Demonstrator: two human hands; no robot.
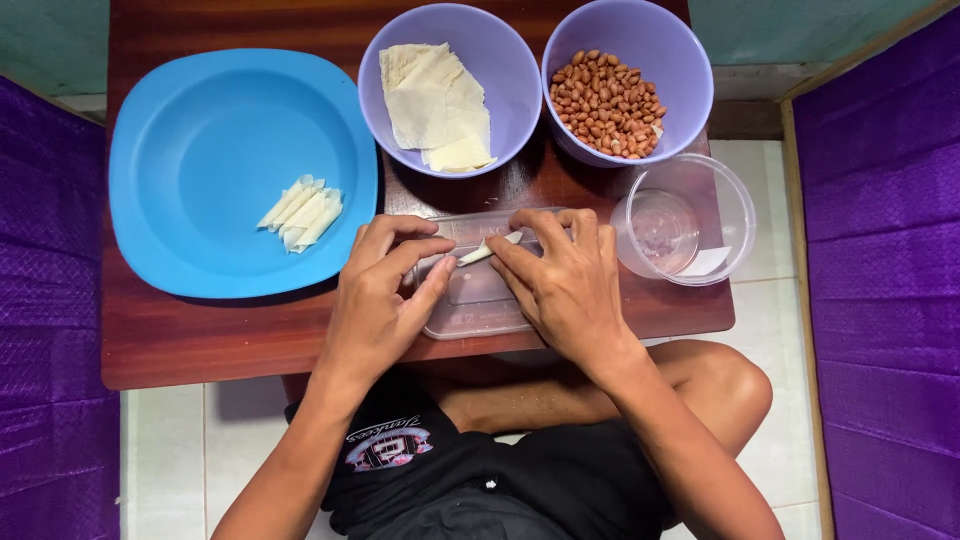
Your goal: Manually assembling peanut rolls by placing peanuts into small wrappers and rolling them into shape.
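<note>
My left hand (385,295) and my right hand (560,275) rest over a clear plastic lid (470,300) on a small dark wooden table (200,335). Together their fingertips pinch a thin pale rolled wrapper (490,250) that lies tilted across the lid. A blue plate (200,130) at the left holds several finished pale rolls (302,214). Behind the hands, one lilac bowl (515,60) holds flat pale wrapper sheets (435,105) and another lilac bowl (680,55) holds peanuts (605,105).
A clear round plastic tub (725,215) with a little water stands at the table's right edge. Purple cloth (890,280) hangs on both sides. My bare knees and dark shorts show under the table, over a white tiled floor (165,450).
</note>
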